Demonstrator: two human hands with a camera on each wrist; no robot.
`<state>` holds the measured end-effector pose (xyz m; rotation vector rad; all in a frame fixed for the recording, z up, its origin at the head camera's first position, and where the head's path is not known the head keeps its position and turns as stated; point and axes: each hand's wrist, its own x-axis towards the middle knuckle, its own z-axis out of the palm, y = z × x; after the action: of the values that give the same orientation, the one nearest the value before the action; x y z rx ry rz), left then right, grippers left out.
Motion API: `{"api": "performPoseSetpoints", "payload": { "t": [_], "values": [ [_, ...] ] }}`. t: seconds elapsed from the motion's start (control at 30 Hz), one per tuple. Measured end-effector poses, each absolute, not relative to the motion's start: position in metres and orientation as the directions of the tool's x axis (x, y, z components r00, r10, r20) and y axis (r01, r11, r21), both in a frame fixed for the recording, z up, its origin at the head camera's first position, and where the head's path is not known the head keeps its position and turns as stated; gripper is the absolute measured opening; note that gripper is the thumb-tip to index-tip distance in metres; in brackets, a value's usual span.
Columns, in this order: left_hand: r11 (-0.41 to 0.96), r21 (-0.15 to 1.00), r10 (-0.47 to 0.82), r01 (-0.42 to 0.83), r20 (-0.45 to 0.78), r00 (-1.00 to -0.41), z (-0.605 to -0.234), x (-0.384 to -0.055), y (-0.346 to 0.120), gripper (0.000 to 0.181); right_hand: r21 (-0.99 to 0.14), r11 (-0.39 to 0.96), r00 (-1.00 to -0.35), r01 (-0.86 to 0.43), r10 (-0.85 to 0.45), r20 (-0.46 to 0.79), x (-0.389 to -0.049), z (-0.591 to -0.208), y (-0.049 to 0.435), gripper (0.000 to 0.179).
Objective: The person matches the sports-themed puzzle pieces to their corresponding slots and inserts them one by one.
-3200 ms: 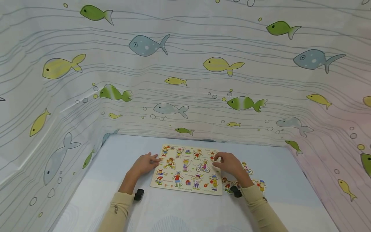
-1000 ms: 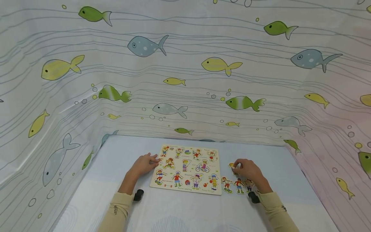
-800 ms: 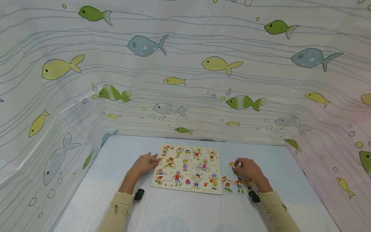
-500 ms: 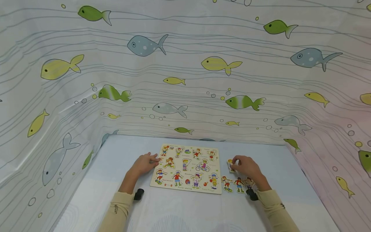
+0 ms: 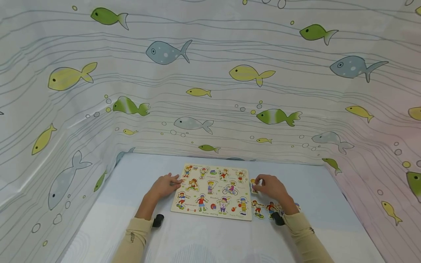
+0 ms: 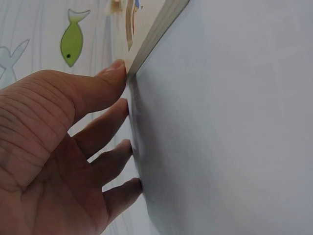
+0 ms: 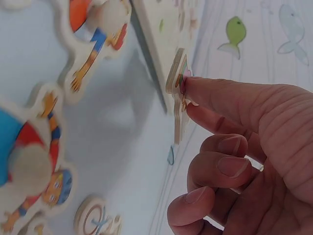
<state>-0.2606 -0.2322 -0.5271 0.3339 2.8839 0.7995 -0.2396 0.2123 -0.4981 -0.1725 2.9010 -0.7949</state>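
Note:
My right hand [image 5: 273, 188] pinches a small wooden figure puzzle piece [image 5: 253, 185] between thumb and index finger, beside the right edge of the puzzle board [image 5: 201, 187]. In the right wrist view this piece [image 7: 178, 73] stands on edge to that camera, its outer fingers curled beneath. Figures of children at sports fill the board's spots. My left hand [image 5: 163, 187] lies at the board's left edge. The left wrist view has the thumb touching the board's corner [image 6: 155, 34], with the other fingertips down on the table, spread apart.
Loose puzzle pieces lie right of the board, among them a skateboarder [image 5: 257, 209] and a red-shirted figure [image 5: 271, 209]; the right forearm hides others. Several carry round knobs [image 7: 32, 164]. A fish-patterned curtain [image 5: 223, 109] surrounds the pale blue table [image 5: 315, 190].
My right hand left the board's upper right corner, took a piece from the table on the right, and has carried it left to the board's edge. My left hand has stayed put.

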Motion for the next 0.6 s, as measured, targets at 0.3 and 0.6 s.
{"api": "performPoseSetpoints", "payload": {
  "t": [0.3,0.6],
  "values": [
    [0.836,0.522,0.241,0.168,-0.074,-0.968,-0.529,-0.262,-0.232,0.03,-0.513,0.846,-0.978,-0.144,-0.2,-0.056,-0.245,-0.497,0.186,0.016],
    [0.827,0.533,0.251,0.18,-0.063,-0.966,-0.53,-0.263,-0.233,0.03,-0.535,0.816,-0.962,-0.219,-0.272,-0.021,-0.248,-0.495,0.163,0.011]
  ]
}}
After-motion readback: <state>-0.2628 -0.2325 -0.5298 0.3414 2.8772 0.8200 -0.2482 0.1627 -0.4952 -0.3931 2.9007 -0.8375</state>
